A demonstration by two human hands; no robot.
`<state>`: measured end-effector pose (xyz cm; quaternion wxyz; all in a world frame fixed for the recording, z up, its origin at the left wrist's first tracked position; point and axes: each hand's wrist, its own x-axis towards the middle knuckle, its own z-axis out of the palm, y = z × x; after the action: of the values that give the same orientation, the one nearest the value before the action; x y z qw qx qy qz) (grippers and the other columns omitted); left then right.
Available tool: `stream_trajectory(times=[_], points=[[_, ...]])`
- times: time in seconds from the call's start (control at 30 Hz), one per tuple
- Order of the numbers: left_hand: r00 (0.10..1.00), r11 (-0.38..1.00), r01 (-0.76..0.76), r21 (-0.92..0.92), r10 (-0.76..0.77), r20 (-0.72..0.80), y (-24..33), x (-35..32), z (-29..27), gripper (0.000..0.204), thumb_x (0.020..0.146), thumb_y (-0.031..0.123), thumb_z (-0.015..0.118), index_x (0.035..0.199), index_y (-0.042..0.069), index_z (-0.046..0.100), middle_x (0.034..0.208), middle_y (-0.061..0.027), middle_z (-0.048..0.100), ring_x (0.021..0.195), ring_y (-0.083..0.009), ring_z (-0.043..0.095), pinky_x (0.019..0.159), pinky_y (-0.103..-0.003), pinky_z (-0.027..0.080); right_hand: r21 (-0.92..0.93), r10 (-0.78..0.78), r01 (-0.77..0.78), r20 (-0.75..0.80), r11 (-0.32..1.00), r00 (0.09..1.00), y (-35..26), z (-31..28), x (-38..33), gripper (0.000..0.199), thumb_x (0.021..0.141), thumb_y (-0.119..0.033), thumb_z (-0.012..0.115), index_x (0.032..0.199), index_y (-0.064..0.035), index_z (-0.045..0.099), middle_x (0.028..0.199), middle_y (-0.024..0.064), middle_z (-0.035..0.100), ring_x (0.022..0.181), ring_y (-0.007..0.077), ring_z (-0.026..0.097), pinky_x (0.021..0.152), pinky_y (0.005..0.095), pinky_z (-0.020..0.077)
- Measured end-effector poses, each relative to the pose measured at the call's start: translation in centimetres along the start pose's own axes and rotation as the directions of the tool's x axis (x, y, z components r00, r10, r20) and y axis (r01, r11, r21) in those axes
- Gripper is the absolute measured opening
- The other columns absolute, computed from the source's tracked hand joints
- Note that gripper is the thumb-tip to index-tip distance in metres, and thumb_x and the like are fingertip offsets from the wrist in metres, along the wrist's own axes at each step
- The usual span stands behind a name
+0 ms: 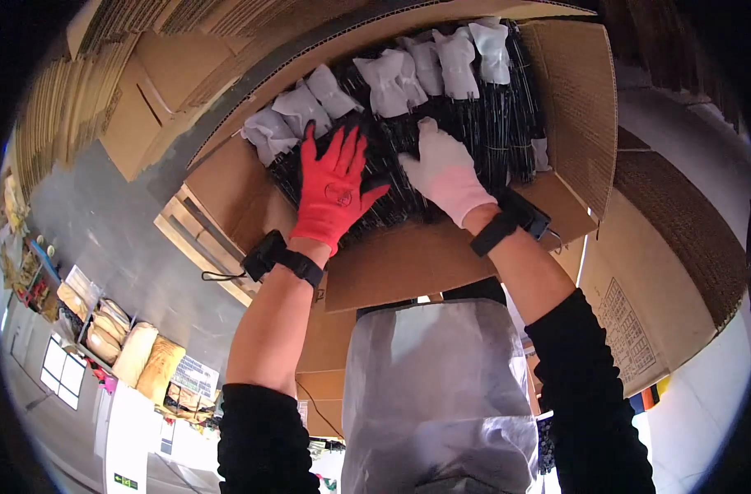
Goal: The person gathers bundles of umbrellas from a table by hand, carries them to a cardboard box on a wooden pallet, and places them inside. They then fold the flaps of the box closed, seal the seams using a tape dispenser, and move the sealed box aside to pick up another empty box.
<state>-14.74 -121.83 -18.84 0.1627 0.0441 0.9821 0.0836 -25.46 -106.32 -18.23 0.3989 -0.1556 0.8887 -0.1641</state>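
An open cardboard box (pixel 400 267) in front of me holds several bundles of thin black sticks (pixel 492 136). White soft wrapping (pixel 384 82) covers their far ends. My left hand (pixel 334 185), in a red glove with dark fingertips, lies on the bundles at the left with its fingers spread. On the bundles right of it rests my right hand (pixel 445 169), in a white and pink glove. Its thumb stands apart and its other fingers point away from me, partly foreshortened. Neither hand shows anything gripped. Black straps with small devices circle both wrists.
Flattened cardboard (pixel 157 99) is stacked at the far left. A wooden pallet (pixel 196 239) shows beside the box's left. More cardboard (pixel 639 288) stands to the right. A translucent plastic sheet (pixel 441 370) lies nearest my body. Wrapped packages (pixel 145 354) sit on a rack at the left.
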Motion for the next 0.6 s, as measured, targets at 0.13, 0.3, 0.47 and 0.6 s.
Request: stream_trajectory(times=[0.13,0.3,0.47,0.6], points=[[0.997,0.995,0.024,0.1,-0.031,0.071,0.3,-0.9,-0.3,0.081,0.08,0.061,0.058,0.132,-0.001,0.052,0.143,-0.0153,0.047,0.135,-0.0277,0.038,0.116,-0.064,0.01,-0.025,0.011,-0.012,-0.041,1.0,0.999,-0.3,1.5,0.2,0.045,0.082,-0.026,0.069,0.111,0.0032,0.051,0.1,0.0249,0.064,0.091,0.0438,0.065,0.079,0.048,0.0541],[0.998,0.999,0.028,0.037,-0.03,0.054,1.9,0.8,-0.9,0.079,0.08,0.056,0.061,0.135,-0.001,0.05,0.145,-0.0153,0.044,0.137,-0.0275,0.037,0.116,-0.064,0.011,-0.153,0.062,-0.065,-0.02,0.986,0.998,-1.0,2.4,1.3,0.049,0.081,-0.029,0.07,0.116,0.0009,0.052,0.103,0.0242,0.064,0.093,0.0432,0.065,0.081,0.0486,0.0538],[0.984,0.981,0.175,-0.08,-0.172,0.035,2.9,2.2,-3.2,0.071,0.083,0.046,0.063,0.134,-0.001,0.05,0.142,-0.02,0.046,0.133,-0.0302,0.04,0.113,-0.059,0.022,-0.083,-0.033,0.019,-0.17,0.996,0.985,3.1,-2.2,-1.9,0.068,0.075,-0.037,0.075,0.128,-0.0023,0.049,0.117,0.0209,0.058,0.109,0.0388,0.059,0.088,0.048,0.0494],[0.935,0.848,0.332,-0.413,-0.352,0.028,7.7,5.8,-4.4,0.063,0.085,0.038,0.064,0.133,-0.002,0.05,0.133,-0.0236,0.051,0.125,-0.0362,0.048,0.106,-0.052,0.035,-0.268,0.042,-0.198,-0.495,0.943,0.868,5.4,-3.1,-2.1,0.086,0.069,-0.043,0.078,0.136,-0.0031,0.042,0.128,0.0182,0.05,0.118,0.0355,0.051,0.094,0.0474,0.0447]])
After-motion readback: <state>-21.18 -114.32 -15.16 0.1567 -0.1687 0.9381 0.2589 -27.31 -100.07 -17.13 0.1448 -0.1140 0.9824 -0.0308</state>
